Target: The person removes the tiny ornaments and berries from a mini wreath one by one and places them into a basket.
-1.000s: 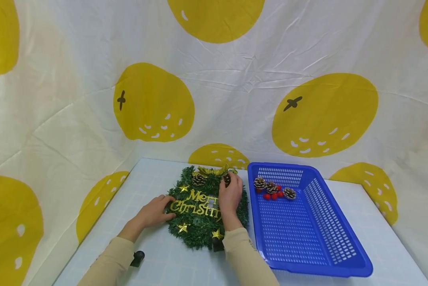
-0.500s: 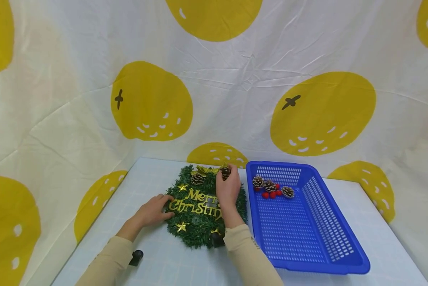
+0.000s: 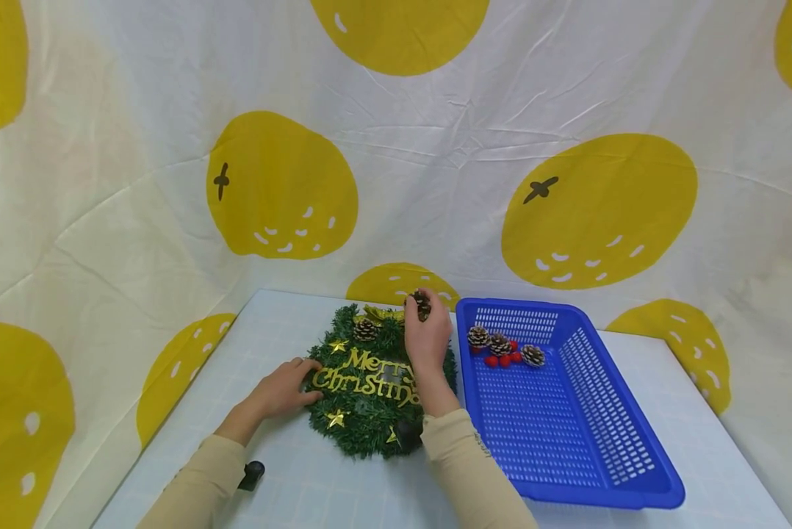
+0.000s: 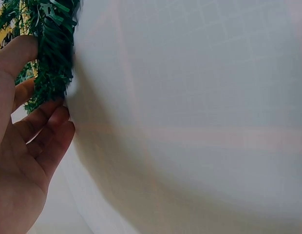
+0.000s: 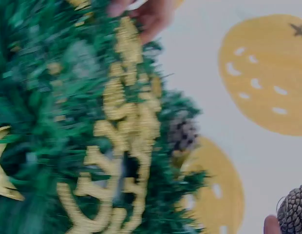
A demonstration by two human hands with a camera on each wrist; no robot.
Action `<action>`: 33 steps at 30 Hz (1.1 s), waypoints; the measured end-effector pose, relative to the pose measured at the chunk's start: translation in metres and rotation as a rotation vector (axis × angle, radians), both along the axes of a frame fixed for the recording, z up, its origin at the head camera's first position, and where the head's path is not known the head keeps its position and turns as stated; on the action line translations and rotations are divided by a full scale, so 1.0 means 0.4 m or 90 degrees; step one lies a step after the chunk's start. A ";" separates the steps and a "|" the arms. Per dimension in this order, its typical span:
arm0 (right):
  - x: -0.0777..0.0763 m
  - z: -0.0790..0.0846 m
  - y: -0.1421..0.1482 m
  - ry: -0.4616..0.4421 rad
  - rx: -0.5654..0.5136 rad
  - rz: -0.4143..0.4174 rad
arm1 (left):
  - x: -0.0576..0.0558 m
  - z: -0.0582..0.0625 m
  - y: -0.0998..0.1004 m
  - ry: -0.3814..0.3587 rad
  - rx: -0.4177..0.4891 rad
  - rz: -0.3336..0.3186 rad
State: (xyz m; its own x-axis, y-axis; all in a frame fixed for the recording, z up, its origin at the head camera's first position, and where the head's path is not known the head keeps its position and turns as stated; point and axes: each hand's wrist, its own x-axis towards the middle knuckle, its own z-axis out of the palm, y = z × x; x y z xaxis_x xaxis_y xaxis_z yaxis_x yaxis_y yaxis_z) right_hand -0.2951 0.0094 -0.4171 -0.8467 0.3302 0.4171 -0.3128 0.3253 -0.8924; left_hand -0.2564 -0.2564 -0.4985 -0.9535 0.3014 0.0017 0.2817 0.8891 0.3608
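Note:
A green tinsel wreath (image 3: pixel 369 439) with gold "Merry Christmas" lettering (image 3: pixel 363 383) and gold stars lies on the table. My left hand (image 3: pixel 282 389) grips its left edge, thumb on top and fingers low along the side, as the left wrist view shows. At the top right of the wreath, my right hand (image 3: pixel 429 339) holds a brown pine cone (image 3: pixel 419 303) between thumb and fingers. That pine cone (image 5: pixel 296 210) appears in the right wrist view apart from the greenery, beside a fingertip (image 5: pixel 272 225). Another pine cone (image 3: pixel 366 329) sits on the wreath's upper left, near a gold bow (image 3: pixel 380 314).
Right of the wreath stands a blue plastic basket (image 3: pixel 571 494). Several pine cones (image 3: pixel 533 356) and red berries (image 3: pixel 491 361) lie at its far left. A white curtain (image 3: pixel 422 206) with yellow fruit prints hangs behind the table (image 3: pixel 343 492).
My right hand has lifted the pine cone up and away from the wreath's upper right, uncovering more of the lettering. My left hand stays on the wreath's left edge.

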 end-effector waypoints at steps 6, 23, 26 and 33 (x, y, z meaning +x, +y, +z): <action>0.000 0.065 0.034 -0.044 -0.094 0.040 | -0.002 -0.001 -0.002 0.003 0.001 -0.005; -0.004 0.130 0.122 -0.007 0.100 0.054 | 0.002 -0.004 0.005 0.004 -0.001 -0.005; 0.002 0.139 0.139 -0.016 0.145 0.045 | 0.001 -0.004 0.002 0.006 -0.006 -0.005; 0.004 0.137 0.179 -0.042 0.200 0.046 | 0.000 -0.003 0.000 0.001 -0.007 0.000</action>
